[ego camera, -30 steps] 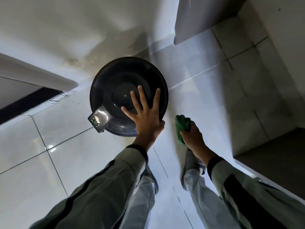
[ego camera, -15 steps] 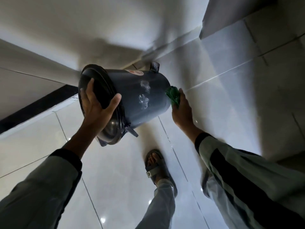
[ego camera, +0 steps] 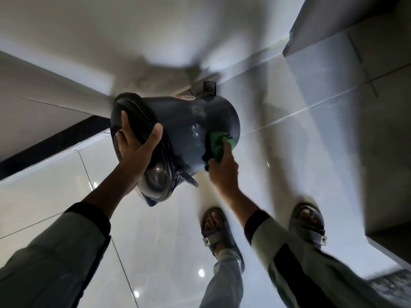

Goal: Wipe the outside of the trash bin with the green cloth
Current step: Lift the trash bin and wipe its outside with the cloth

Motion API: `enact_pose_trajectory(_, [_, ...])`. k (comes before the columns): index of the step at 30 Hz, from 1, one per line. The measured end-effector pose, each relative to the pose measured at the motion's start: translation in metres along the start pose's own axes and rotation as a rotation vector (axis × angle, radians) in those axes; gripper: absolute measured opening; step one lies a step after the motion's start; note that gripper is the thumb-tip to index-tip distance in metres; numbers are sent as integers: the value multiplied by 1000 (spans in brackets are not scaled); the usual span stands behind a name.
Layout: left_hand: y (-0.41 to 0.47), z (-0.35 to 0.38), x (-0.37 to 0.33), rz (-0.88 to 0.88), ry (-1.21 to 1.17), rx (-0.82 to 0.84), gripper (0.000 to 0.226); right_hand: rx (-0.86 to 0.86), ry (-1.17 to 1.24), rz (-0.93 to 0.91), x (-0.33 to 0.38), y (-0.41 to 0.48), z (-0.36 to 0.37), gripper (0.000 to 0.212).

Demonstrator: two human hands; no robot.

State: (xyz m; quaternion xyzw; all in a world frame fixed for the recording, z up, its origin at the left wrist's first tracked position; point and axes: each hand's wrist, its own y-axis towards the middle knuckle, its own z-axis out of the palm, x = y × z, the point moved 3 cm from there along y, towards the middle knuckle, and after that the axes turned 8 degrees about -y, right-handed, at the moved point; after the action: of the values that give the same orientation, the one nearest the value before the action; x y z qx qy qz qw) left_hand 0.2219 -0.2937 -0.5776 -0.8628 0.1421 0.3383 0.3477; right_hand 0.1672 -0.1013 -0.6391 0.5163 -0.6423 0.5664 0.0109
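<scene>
The dark grey trash bin (ego camera: pixel 189 121) is tipped onto its side above the floor, its lidded top facing me and its base pointing away to the right. My left hand (ego camera: pixel 135 145) grips the rim of the lid, fingers over the top and thumb on the side. My right hand (ego camera: pixel 222 167) presses the green cloth (ego camera: pixel 219 144) against the bin's outer wall near the base. Pale smudges show on the wall just left of the cloth. A foot pedal (ego camera: pixel 209 87) sticks out at the bin's far end.
Glossy white floor tiles (ego camera: pixel 155 230) lie below. My two sandalled feet (ego camera: pixel 214 227) stand under the bin and to the right. A white wall (ego camera: pixel 133 41) rises behind, a dark skirting strip (ego camera: pixel 51 145) at left, and a grey cabinet edge (ego camera: pixel 389 247) at right.
The bin went from standing upright to lying tilted in my left hand. My right hand has brought the cloth from the base edge onto the bin's side wall.
</scene>
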Motion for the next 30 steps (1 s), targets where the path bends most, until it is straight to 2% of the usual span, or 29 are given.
enact_pose_trajectory(4, [7,6,-15,-66,75,13,104,-34,-67,-567,50,-59,6,67])
enact_pose_trajectory(5, [9,7,-19,-59,83,26,100,-31,-70,-635,51,-61,7,65])
enact_pose_trajectory(7, [11,9,-23,-38,82,39,93,-31,-123,-659,43,-46,4,63])
enact_pose_trajectory(10, [17,10,-28,-41,86,50,91,-82,-258,-563,20,-3,-1,62])
enact_pose_trajectory(13, [26,6,-29,-70,77,71,95,-87,-299,-322,-4,54,-7,66])
enact_pose_trajectory(16, [21,8,-28,-52,84,66,96,-34,-161,59,-22,93,-18,71])
enact_pose_trajectory(18, [15,10,-28,-40,82,30,97,-6,-76,160,-20,98,-24,70])
enact_pose_trajectory(20, [13,8,-26,-61,55,19,103,-23,-191,63,-1,90,-28,67])
enact_pose_trajectory(22, [10,8,-24,-63,67,31,110,-70,-330,-161,28,73,-31,63])
enact_pose_trajectory(24, [3,11,-21,-40,102,46,111,-57,-324,-402,56,51,-29,65])
enact_pose_trajectory(26, [-1,15,-19,-18,133,63,108,28,-251,-594,79,29,-23,68])
enact_pose_trajectory(28, [-4,15,-18,-4,150,83,106,88,-179,-687,86,16,-22,67])
enact_pose_trajectory(30, [-5,14,-15,12,171,105,104,58,-182,-686,78,17,-25,67])
